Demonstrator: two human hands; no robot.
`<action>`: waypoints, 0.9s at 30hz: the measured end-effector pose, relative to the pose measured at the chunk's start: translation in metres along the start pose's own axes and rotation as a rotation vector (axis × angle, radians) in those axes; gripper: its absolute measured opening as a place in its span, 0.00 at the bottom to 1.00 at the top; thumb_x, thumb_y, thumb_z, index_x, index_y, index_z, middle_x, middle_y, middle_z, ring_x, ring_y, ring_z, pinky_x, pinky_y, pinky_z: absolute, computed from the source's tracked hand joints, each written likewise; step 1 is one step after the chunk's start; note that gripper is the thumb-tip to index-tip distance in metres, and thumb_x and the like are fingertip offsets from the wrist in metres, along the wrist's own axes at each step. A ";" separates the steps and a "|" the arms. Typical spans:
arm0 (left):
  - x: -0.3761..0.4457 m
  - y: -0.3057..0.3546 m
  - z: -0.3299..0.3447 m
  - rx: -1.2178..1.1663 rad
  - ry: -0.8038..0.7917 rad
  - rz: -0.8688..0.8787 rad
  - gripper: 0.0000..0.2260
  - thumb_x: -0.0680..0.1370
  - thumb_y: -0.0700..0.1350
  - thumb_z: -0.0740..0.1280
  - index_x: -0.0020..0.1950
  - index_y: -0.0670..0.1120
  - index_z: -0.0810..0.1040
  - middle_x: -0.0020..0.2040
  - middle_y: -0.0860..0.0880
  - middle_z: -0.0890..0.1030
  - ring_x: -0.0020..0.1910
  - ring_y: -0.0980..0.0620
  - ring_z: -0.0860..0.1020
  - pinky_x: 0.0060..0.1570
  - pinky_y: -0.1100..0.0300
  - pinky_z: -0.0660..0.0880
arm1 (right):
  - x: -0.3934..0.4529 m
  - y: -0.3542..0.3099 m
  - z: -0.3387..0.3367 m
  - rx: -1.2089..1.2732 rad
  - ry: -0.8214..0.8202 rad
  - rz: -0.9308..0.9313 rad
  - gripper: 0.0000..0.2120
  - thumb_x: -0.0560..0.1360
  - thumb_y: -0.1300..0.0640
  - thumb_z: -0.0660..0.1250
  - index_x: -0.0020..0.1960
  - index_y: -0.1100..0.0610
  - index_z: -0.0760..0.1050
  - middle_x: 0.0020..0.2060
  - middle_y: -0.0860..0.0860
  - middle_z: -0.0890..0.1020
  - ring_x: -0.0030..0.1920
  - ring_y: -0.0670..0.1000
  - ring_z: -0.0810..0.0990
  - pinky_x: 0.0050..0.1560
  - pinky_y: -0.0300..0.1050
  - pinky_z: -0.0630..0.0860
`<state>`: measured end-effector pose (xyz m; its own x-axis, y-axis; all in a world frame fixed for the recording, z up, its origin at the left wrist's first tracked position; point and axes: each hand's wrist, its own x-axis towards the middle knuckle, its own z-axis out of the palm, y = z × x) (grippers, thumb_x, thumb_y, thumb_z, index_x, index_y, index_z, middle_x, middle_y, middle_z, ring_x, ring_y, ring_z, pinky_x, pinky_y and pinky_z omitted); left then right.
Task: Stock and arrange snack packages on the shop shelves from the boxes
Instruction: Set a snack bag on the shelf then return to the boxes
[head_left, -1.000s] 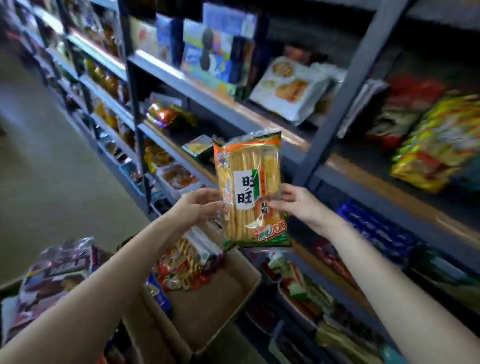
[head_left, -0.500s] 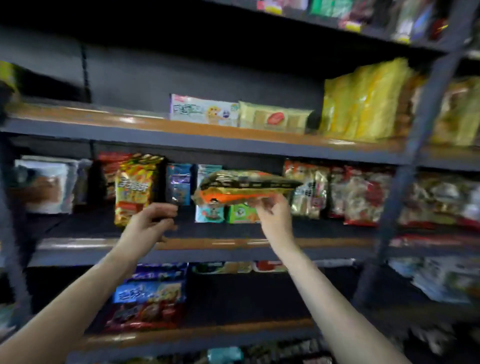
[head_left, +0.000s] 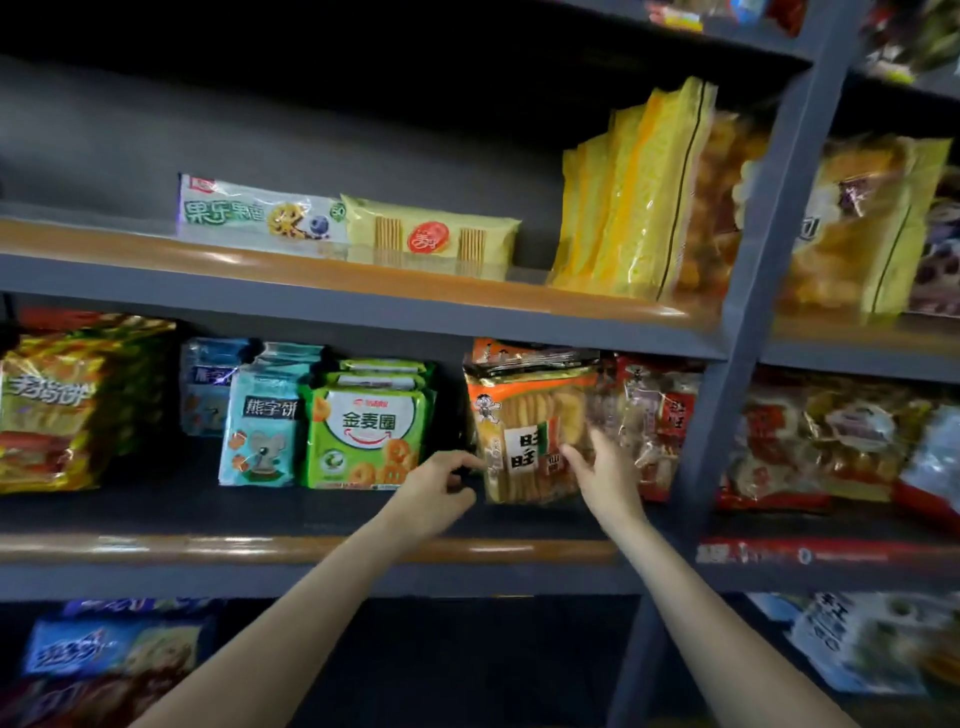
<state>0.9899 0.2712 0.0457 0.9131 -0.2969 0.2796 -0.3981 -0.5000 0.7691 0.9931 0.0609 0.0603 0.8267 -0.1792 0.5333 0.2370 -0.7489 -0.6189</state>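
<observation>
1. We see the cracker bag (head_left: 530, 441) standing upright on the middle shelf (head_left: 311, 551), just right of the green packs (head_left: 366, 431).
2. Our right hand (head_left: 605, 470) presses the bag's front with fingers spread and straight, gripping nothing.
3. Our left hand (head_left: 434, 491), between the green packs and the bag, has curled fingers at the bag's left edge; we cannot tell whether they pinch it.

Shelf frame (head_left: 748, 291): painted grey metal, matt. Shelf boards (head_left: 311, 270): smooth brown edge strip with a glossy sheen, wood-like. Rice cracker pack (head_left: 524, 436): clear glossy plastic film, printed. Green biscuit packs (head_left: 363, 431): shiny plastic wrap. Yellow bags (head_left: 628, 192): glossy, crinkled plastic. Shelf back panel (head_left: 104, 150): flat grey, matt.
</observation>
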 end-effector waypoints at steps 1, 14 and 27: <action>0.008 0.001 0.006 0.024 -0.012 -0.014 0.14 0.77 0.38 0.62 0.54 0.58 0.72 0.57 0.49 0.74 0.48 0.52 0.74 0.49 0.58 0.73 | 0.012 0.005 0.002 0.005 -0.040 0.021 0.15 0.79 0.56 0.62 0.62 0.64 0.72 0.53 0.53 0.78 0.53 0.52 0.76 0.40 0.32 0.62; 0.072 -0.004 0.045 0.228 -0.129 -0.210 0.21 0.77 0.42 0.64 0.70 0.50 0.69 0.66 0.44 0.72 0.58 0.47 0.75 0.56 0.57 0.72 | 0.070 0.041 0.017 -0.130 -0.370 0.091 0.25 0.79 0.60 0.61 0.74 0.56 0.58 0.72 0.55 0.64 0.58 0.52 0.75 0.50 0.40 0.75; -0.029 -0.045 -0.045 0.315 0.558 0.129 0.11 0.73 0.35 0.62 0.53 0.42 0.77 0.51 0.45 0.75 0.50 0.45 0.76 0.45 0.57 0.69 | 0.001 -0.098 0.067 -0.105 -0.213 -0.421 0.12 0.77 0.63 0.61 0.60 0.60 0.73 0.63 0.54 0.67 0.64 0.52 0.70 0.61 0.40 0.63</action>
<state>0.9857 0.3392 0.0286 0.7312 0.0536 0.6800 -0.4372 -0.7284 0.5275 1.0048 0.1763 0.0828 0.7587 0.2802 0.5882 0.5299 -0.7905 -0.3070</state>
